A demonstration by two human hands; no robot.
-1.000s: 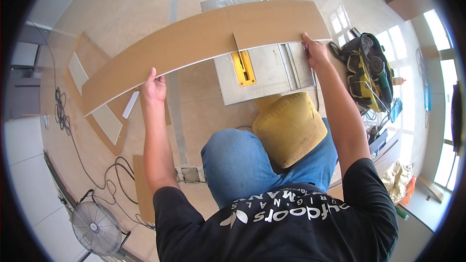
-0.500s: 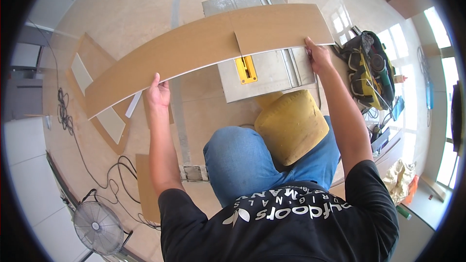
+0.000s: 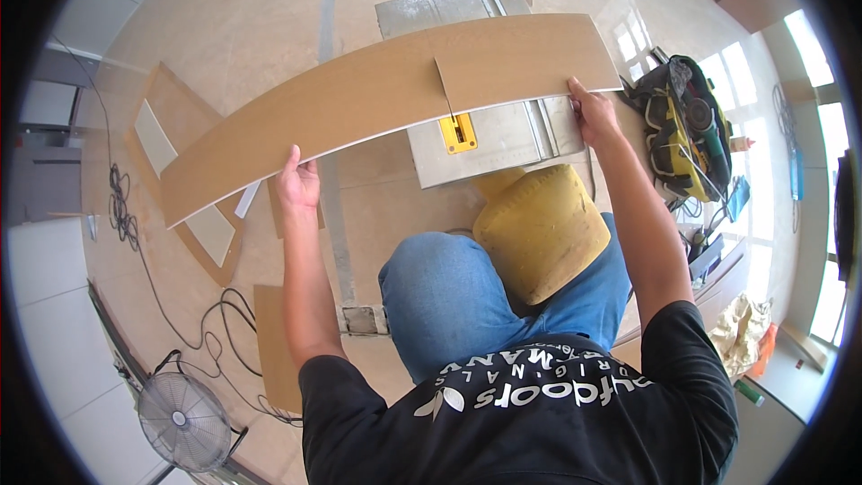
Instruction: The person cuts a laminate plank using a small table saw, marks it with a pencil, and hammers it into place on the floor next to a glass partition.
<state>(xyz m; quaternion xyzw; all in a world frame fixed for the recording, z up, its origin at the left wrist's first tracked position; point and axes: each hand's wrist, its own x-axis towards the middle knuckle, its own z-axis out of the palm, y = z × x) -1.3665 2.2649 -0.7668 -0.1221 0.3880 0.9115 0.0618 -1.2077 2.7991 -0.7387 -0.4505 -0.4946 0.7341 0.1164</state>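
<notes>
A long brown board with a thin white near edge lies across the grey metal top of a table saw. A straight slit runs into it from its near edge, in line with the yellow insert of the saw. Left of the saw, my left hand grips the near edge, thumb on top and fingers below. My right hand holds the same edge close to the right end, also with the thumb on top. Fingers under the board are partly hidden, and the board covers the middle of the saw top.
A yellow block-like piece sits by my knees. On the right stands an open tool bag. Offcut boards lie at left, beside a tangled black cable. A floor fan stands at the lower left.
The board has shifted slightly toward me across the saw, and both hands have moved back with it. Their grip looks the same.
</notes>
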